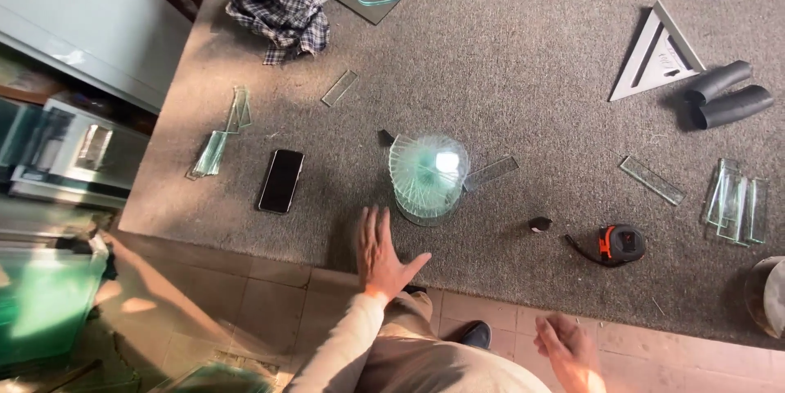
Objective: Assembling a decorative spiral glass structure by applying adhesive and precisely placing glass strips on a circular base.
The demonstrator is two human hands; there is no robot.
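Fingers: left hand [381, 256] spread wide, flat on carpet [523, 74], holding nothing.
Ahead: glass stack [428, 175], near fingertips.
Left: phone [280, 181].
Right hand [570, 350]: open, empty, off carpet.

1. The left hand [381, 256] is bare, with a long, close-fitting cream sleeve [343, 344] ending at the wrist.
2. The right hand [570, 350] is bare; no sleeve shows on it.
3. Khaki-beige trousers [433, 364] cover the legs.
4. A dark shoe [477, 333] shows beside them.
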